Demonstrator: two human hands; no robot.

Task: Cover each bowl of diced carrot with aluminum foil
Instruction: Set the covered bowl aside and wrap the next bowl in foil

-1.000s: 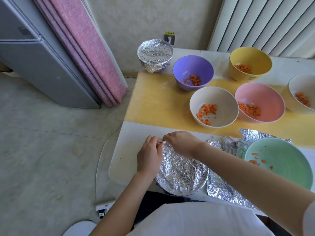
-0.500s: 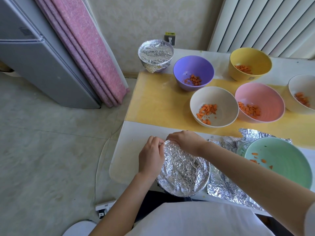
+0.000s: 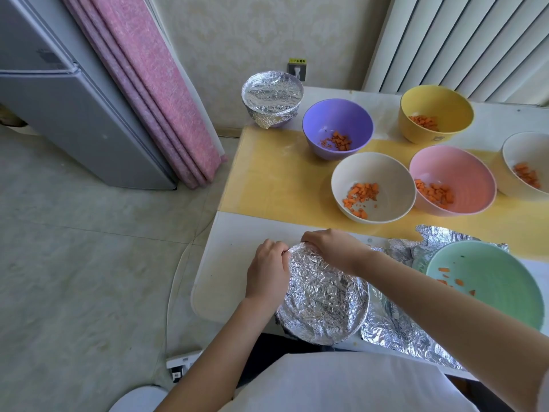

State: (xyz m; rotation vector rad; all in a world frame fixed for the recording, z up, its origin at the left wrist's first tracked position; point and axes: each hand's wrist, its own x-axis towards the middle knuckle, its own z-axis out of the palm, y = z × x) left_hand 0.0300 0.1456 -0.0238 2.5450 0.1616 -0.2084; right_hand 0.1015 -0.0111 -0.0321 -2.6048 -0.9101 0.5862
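- Both hands work at the far-left rim of the near bowl; the left hand lies along the bowl's left side with its fingers curled onto the edge of the foil cover; the right hand reaches across from the right and curls over the far rim, gripping the same foil edge; the two hands sit just beside each other, almost touching
- crinkled foil spans the whole mouth of this bowl, which stands at the front edge of the desk, close to the person's body
- just to its right a loose foil sheet lies flat on the desk; the green bowl stands on it, uncovered, with a few carrot pieces inside
- farther back, on the yellow mat, stand open bowls of diced carrot: a white bowl, a pink bowl, a purple bowl, a yellow bowl; another pale bowl is cut off by the right edge
- at the far-left corner of the desk a covered bowl already wears foil, well apart from the hands
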